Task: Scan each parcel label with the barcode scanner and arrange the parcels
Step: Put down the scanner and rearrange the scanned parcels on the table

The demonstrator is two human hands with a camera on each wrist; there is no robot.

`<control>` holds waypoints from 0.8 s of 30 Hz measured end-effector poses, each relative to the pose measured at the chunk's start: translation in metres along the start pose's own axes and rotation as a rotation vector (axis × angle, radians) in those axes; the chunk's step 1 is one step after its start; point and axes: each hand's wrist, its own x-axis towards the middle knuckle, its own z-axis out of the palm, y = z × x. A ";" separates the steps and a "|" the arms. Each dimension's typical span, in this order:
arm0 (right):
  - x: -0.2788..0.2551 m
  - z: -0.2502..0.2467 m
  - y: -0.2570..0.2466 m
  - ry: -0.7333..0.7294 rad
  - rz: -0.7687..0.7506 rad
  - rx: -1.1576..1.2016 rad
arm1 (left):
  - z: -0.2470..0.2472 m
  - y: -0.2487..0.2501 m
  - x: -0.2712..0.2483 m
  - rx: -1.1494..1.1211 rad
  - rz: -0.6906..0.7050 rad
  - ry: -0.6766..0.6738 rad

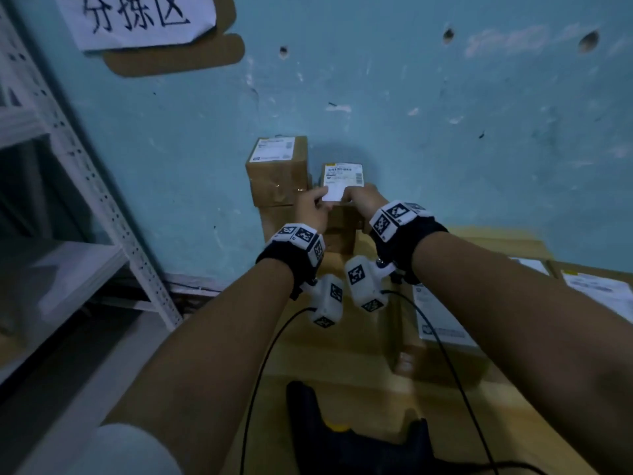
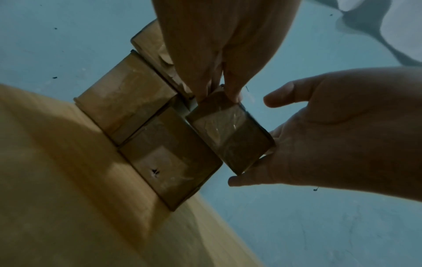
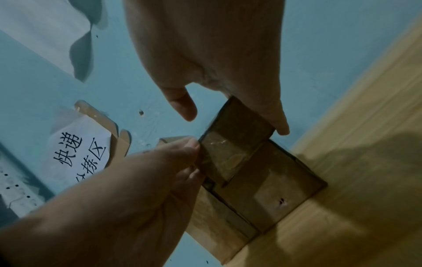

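Note:
A small brown parcel (image 1: pixel 343 180) with a white label on top sits at the wall, above a stack of brown parcels (image 1: pixel 339 228). Both hands hold it. My left hand (image 1: pixel 317 202) pinches its near left corner, and my right hand (image 1: pixel 358 197) grips its right side with the thumb apart from the fingers. In the left wrist view the small parcel (image 2: pixel 230 133) lies against a lower parcel (image 2: pixel 169 159); whether it rests on that parcel is unclear. The black and yellow barcode scanner (image 1: pixel 342 430) lies on the wooden table (image 1: pixel 342 354) near me, held by no hand.
A taller labelled parcel (image 1: pixel 277 169) stands left of the small one against the blue wall (image 1: pixel 445 132). More labelled parcels (image 1: pixel 442 320) lie on the table's right side. A white metal shelf rack (image 1: pixel 85 186) stands to the left. A paper sign (image 1: pixel 137 18) hangs on the wall.

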 end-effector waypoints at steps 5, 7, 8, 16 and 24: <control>0.008 0.003 0.012 0.102 0.004 -0.075 | 0.004 -0.002 -0.002 -0.117 0.010 0.023; 0.007 0.002 0.015 0.096 -0.005 -0.137 | 0.002 0.000 -0.003 -0.166 -0.021 0.059; 0.006 0.002 0.014 0.107 -0.017 -0.171 | 0.001 0.000 -0.002 -0.185 -0.044 0.082; -0.004 -0.001 0.012 0.085 -0.070 -0.271 | -0.020 -0.012 -0.001 -0.094 -0.146 0.048; 0.004 0.005 0.008 -0.005 -0.154 -0.396 | -0.022 -0.013 0.005 -0.244 -0.120 -0.051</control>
